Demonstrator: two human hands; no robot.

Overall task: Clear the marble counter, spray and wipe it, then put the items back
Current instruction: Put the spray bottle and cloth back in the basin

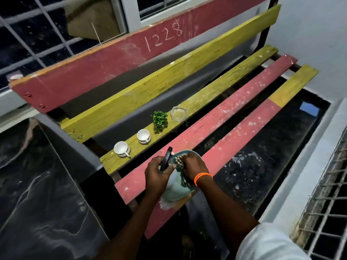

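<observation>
My left hand (156,172) grips the black trigger head of a spray bottle (174,186) with a pale body, held over the bench's red slat. My right hand (195,166), with an orange band at the wrist, presses on a checkered cloth (180,162) that lies in a teal plate (190,152). The plate rests on the red slat under both hands and is mostly hidden by them. On the yellow slat behind stand two white cups (122,148) (143,136), a small green plant (160,119) and a glass ashtray (179,113). The dark marble counter (37,184) is at the left.
The bench (234,102) has red and yellow slats with gaps, and a backrest chalked 1228. A dark speckled stone surface (253,166) lies below the slats, with a blue patch (308,109) at the far right. A barred window is behind; a metal grille (326,212) is at the right.
</observation>
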